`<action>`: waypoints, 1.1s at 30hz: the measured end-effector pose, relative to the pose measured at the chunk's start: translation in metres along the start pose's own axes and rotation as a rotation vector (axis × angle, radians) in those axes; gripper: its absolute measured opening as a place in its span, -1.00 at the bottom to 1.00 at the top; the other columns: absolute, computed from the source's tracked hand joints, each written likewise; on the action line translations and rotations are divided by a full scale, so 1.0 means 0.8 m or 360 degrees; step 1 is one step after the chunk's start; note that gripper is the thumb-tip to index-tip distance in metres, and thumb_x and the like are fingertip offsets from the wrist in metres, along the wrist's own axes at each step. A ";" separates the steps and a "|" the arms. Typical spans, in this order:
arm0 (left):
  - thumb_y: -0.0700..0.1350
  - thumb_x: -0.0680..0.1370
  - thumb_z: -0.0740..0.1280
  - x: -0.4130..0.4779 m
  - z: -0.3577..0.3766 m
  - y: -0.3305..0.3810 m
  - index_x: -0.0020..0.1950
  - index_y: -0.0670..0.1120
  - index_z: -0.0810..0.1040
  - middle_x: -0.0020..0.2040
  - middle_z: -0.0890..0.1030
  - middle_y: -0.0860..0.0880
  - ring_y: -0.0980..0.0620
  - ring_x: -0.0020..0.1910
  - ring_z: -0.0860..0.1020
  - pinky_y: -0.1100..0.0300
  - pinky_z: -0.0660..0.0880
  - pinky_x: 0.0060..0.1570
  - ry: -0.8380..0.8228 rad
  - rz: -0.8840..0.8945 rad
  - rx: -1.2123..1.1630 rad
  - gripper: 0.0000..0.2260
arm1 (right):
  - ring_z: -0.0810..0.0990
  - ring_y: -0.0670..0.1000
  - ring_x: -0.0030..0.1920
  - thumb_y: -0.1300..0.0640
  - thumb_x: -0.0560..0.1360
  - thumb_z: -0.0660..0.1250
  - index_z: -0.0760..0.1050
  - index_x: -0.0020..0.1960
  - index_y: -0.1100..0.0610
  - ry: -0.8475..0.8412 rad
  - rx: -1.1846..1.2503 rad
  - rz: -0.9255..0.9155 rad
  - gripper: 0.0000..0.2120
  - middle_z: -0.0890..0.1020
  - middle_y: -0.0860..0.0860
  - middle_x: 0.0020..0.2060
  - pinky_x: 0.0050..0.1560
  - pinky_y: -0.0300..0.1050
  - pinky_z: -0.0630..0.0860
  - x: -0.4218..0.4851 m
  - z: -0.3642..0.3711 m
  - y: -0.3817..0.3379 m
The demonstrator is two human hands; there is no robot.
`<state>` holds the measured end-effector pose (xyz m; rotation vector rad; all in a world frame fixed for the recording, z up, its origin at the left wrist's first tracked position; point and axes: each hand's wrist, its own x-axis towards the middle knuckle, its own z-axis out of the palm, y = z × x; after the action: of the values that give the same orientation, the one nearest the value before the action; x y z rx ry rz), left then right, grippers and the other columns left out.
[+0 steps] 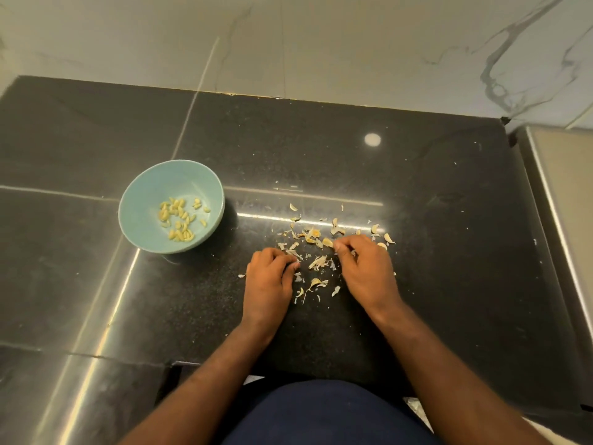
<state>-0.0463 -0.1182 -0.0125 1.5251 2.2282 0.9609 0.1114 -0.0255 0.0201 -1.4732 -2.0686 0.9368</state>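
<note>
While my left hand (269, 279) and right hand (365, 268) sit curled in garlic skins (317, 262) right of the blue bowl (150, 194), I cannot tell what they hold.

**Both hands back-up, fingers curled in**

The bare left forearm (205, 374) comes in from 7 o'clock and the bare right forearm (442, 358) from 5 o'clock, converging toward the middle of the view. The left hand (268, 279) lies back-up with a straight wrist, its fingers (282, 256) curled under and pointing to 2 o'clock. The right hand (365, 268) sits near it at 3 o'clock, apart from it and also back-up. Its fingers bend toward 10 o'clock, thumb tucked against them. Whether either hand pinches anything is hidden beneath the fingers.
</note>
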 end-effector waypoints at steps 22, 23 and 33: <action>-0.11 0.60 0.35 0.049 -0.007 0.025 0.17 -0.11 0.64 0.00 0.55 0.04 0.12 -0.06 0.51 0.17 0.51 -0.02 -0.0143 0.0071 -0.0084 -0.82 | 0.56 -0.16 -0.23 0.16 0.57 0.38 0.56 -0.06 0.03 -0.0058 0.0169 0.0099 -0.94 0.61 -0.14 -0.18 -0.20 -0.26 0.49 0.011 -0.019 -0.008; -0.08 0.61 0.35 0.056 -0.006 0.026 0.20 -0.10 0.63 0.02 0.54 0.04 0.11 -0.05 0.51 0.13 0.52 0.00 -0.0231 0.0076 -0.0049 -0.79 | 0.56 -0.16 -0.23 0.18 0.56 0.39 0.56 -0.08 0.02 -0.0061 0.0225 0.0144 -0.92 0.61 -0.13 -0.20 -0.20 -0.28 0.48 0.008 -0.017 -0.007; -0.04 0.64 0.29 0.075 -0.004 0.023 0.12 -0.06 0.61 0.03 0.48 0.03 0.06 -0.11 0.50 0.02 0.55 -0.07 -0.0460 0.0130 0.0164 -0.84 | 0.62 0.05 -0.19 0.37 0.50 0.39 0.56 -0.02 0.25 -0.0128 0.1559 0.0764 -0.92 0.66 0.10 -0.25 -0.14 -0.10 0.58 -0.002 -0.022 -0.014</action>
<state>-0.0592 -0.0611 0.0099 1.6902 2.0521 0.6077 0.1170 -0.0245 0.0402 -1.3391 -0.9618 1.8494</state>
